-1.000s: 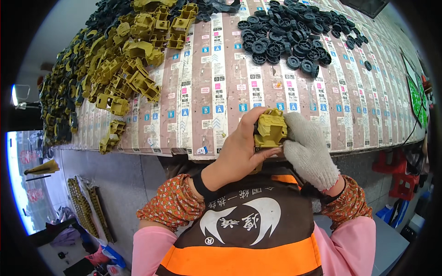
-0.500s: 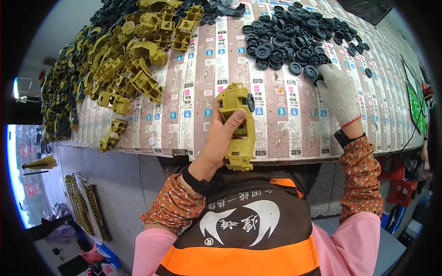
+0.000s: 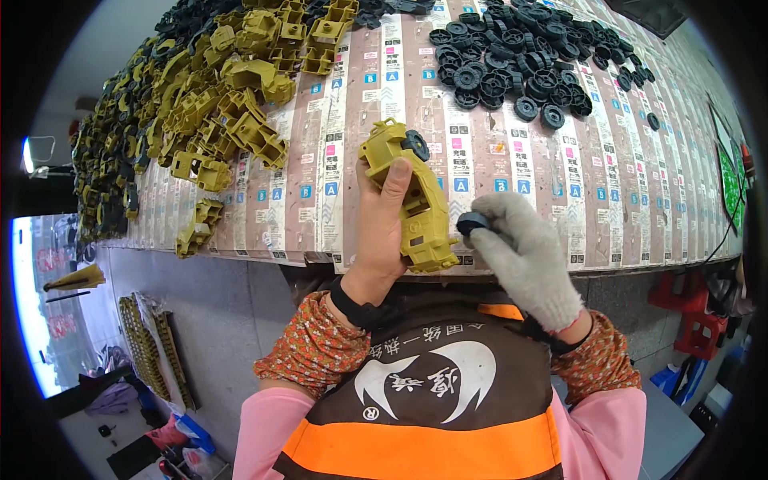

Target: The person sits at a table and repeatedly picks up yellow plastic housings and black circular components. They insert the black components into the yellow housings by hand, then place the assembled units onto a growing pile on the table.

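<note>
My bare left hand is closed around a yellow plastic toy vehicle body, held tilted above the table's near edge. One black wheel sits at the body's far right side. A short peg sticks out from its near right side. In my right hand, which wears a whitish knit glove, a loose black wheel is pinched between thumb and fingers. This wheel is close to the peg, with a small gap between them.
A heap of black wheels lies at the far right of the table. Yellow vehicle bodies are piled at the far left, mixed with black parts farther out. A single yellow body lies near the left front edge. Red stools stand below right.
My right hand has come from the wheel heap back toward the vehicle body, bringing a wheel. The body in my left hand has tilted, its far end turning left and its near end right.
</note>
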`<state>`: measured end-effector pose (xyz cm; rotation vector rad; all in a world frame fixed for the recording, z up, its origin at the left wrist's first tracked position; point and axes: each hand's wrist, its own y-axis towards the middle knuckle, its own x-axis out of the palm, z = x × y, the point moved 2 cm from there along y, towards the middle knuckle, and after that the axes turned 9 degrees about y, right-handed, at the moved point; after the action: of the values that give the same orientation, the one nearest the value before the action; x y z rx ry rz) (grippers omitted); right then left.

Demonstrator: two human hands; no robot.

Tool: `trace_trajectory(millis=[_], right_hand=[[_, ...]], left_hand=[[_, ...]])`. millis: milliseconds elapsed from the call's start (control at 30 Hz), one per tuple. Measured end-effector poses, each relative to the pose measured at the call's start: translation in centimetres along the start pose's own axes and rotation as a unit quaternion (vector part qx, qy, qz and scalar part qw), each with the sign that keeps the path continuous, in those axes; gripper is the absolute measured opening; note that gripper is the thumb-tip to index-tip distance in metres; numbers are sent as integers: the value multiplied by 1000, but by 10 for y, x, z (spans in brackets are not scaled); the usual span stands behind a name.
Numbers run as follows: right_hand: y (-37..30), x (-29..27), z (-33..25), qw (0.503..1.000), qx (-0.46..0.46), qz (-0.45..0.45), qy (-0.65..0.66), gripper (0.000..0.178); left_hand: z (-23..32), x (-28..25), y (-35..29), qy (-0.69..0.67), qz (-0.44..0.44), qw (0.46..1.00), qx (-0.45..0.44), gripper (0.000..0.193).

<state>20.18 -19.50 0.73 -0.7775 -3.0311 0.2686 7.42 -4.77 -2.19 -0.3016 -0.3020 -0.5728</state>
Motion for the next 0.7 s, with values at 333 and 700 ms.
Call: trace_trajectory(millis=[333, 700], right_hand=[[-19, 18, 5, 993, -95, -7, -72, 37], [-31, 25, 6, 990, -95, -42, -99, 40]], left_hand=[[-1, 1, -4, 10, 30, 998, 61, 65], [3, 16, -25, 106, 27, 969, 220, 98]])
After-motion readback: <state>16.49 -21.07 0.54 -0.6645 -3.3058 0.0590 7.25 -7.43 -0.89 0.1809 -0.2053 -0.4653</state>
